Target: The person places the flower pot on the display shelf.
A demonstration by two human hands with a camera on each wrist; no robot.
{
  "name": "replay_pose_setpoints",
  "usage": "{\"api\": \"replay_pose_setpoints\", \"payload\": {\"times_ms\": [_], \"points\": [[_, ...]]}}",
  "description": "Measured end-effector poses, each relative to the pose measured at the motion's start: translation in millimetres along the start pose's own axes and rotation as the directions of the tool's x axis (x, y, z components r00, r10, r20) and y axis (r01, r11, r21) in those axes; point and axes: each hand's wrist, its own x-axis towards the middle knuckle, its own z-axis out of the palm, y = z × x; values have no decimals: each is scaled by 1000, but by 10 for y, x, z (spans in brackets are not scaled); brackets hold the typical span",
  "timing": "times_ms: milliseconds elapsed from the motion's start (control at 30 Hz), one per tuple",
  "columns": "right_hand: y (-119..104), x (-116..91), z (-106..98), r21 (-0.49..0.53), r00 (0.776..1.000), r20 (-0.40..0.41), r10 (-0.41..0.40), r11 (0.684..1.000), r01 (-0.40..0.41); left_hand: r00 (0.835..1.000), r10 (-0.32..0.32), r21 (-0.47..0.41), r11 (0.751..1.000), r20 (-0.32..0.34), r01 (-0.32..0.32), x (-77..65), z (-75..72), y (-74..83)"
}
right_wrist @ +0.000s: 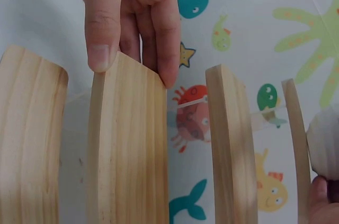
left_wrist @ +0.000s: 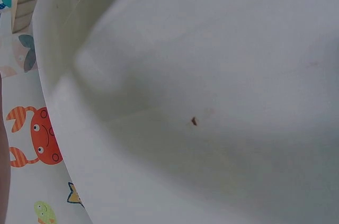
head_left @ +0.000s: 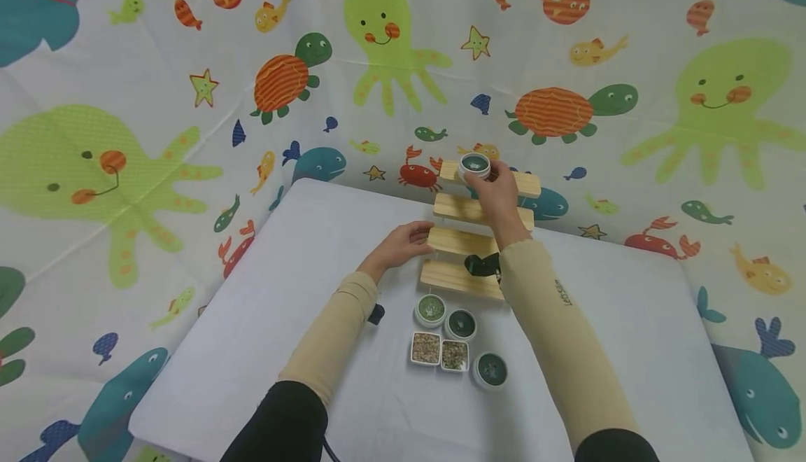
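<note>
A stepped wooden rack (head_left: 462, 241) of pale boards stands at the table's back. My left hand (head_left: 404, 243) grips the left end of one of its middle boards. In the right wrist view, the thumb of that left hand (right_wrist: 130, 20) lies on the board's edge (right_wrist: 132, 144), fingers on the other side. My right hand (head_left: 499, 192) holds a small round white pot (head_left: 474, 166) with a dark green top at the uppermost board (head_left: 527, 183). At the right edge of the right wrist view, part of the pot (right_wrist: 324, 142) shows against that board.
In front of the rack stand more round white pots with green tops (head_left: 431, 310) (head_left: 461, 324) (head_left: 491, 370) and two square white pots (head_left: 425, 348) (head_left: 455, 355) with speckled brown tops. A sea-animal cloth (head_left: 403, 126) hangs behind the white table (head_left: 604, 322).
</note>
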Motion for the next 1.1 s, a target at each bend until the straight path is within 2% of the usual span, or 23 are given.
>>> {"api": "replay_pose_setpoints", "payload": {"times_ms": [233, 600, 967, 1100], "points": [[-14, -7, 6, 13, 1000, -8, 6, 1000, -6, 1000, 1, -13, 1000, 6, -1, 3, 4, -4], [4, 14, 4, -58, 999, -35, -10, 998, 8, 1000, 8, -2, 1000, -10, -8, -1, 8, 6], [100, -26, -81, -57, 992, -19, -123, 991, 122, 1000, -2, -6, 1000, -9, 2, -2, 1, 13], [137, -52, -127, -46, 994, -18, -112, 993, 111, 1000, -6, -12, 1000, -2, 6, 10, -1, 0]]}}
